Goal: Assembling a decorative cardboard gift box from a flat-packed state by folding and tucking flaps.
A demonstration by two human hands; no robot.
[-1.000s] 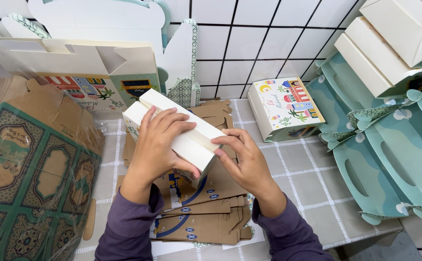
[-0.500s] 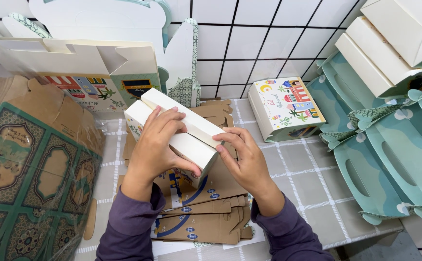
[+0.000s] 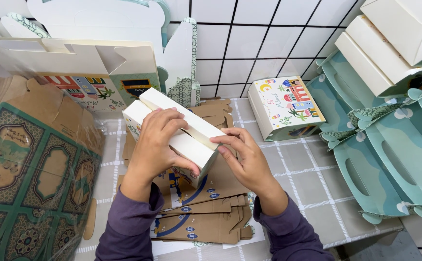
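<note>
Both hands hold a small white cardboard box (image 3: 191, 133) above the table, its two top flaps nearly closed with a narrow gap between them. My left hand (image 3: 155, 142) wraps over the box from the left, fingers across the nearer flap. My right hand (image 3: 244, 159) grips the box's right end, thumb and fingertips pressing on the flap's corner. Under the box lies a pile of flat brown printed cardboard pieces (image 3: 206, 215).
A finished colourful printed box (image 3: 286, 108) stands to the right of centre. Teal scalloped carrier boxes (image 3: 390, 159) are stacked at the right. Plastic-wrapped green patterned flat sheets (image 3: 27, 179) fill the left. An unfolded printed box (image 3: 85, 67) leans on the tiled wall.
The box has tilted slightly and its flaps have come closer together. Both hands stay on it in almost the same place.
</note>
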